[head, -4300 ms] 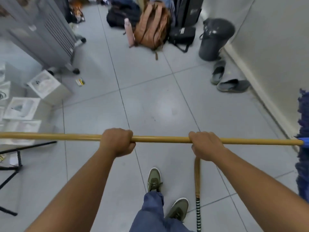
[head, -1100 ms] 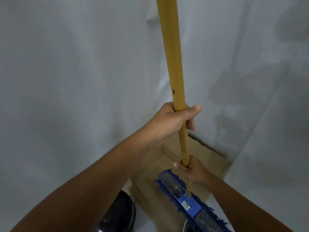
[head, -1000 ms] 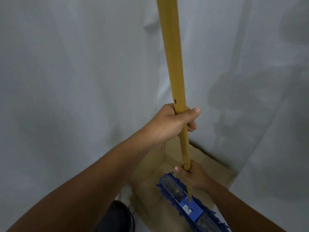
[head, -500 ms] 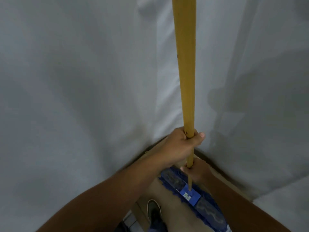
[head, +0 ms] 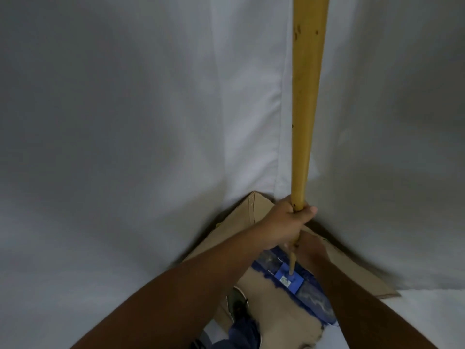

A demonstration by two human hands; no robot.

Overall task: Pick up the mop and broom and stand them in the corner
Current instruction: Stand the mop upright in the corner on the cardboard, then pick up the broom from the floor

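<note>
Fingers (head: 305, 217) of the left hand (head: 286, 222) are wrapped round the mop (head: 302, 122) pole, the right hand (head: 310, 248) gripping below, its head (head: 292, 277) under them in the corner; leaning and letting go is judged next.

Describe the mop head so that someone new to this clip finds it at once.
Find the corner where the two white cloth walls meet, with brown cardboard on the floor. Follow the yellow wooden handle down past the left hand. The mop head is the fringed dark-blue bar at its foot, the only blue thing there.
</note>
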